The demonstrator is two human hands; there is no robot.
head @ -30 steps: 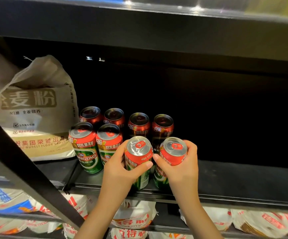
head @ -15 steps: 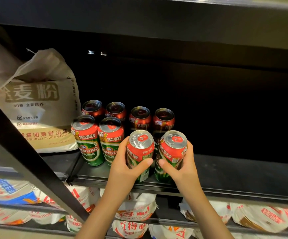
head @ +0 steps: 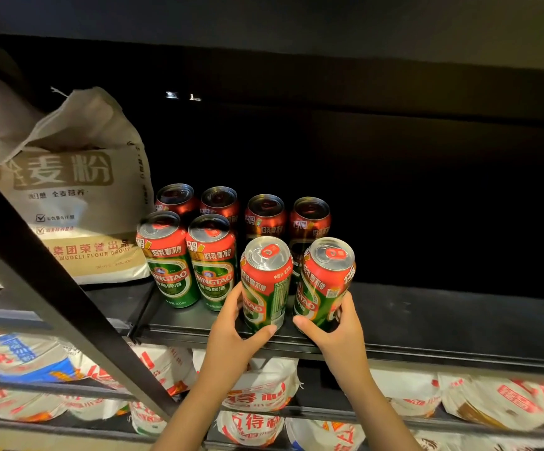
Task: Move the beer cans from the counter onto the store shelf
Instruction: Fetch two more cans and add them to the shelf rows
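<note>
**Two Tsingtao cans at the shelf's front edge**

My left hand [head: 231,333] is curled round the lower body of one Tsingtao beer can [head: 265,284], thumb across the front near its base and fingers behind. My right hand [head: 335,330] holds a second Tsingtao can [head: 324,281] the same way, thumb in front at the bottom, fingers wrapped round the right side. So each grip is closed on its own can, low down, near the base. Both cans stand just beside each other near the front lip of the black store shelf [head: 459,323], tilted slightly with their silver tops and red pull tabs toward me. I cannot tell whether their bottoms fully rest on the shelf.

To their left, two more green-and-red cans [head: 192,265] stand upright side by side in the front row, close to the can in my left hand. Behind them runs a back row of four cans [head: 241,209], darker in the shadow. At the far left of the same shelf leans a beige flour bag [head: 78,196] printed with Chinese characters and "WUDELI FLOUR GROUP", just beside the leftmost cans. A black diagonal frame bar [head: 62,307] crosses the lower left of the view. On the shelf below lie white packets with red print [head: 257,395].
</note>
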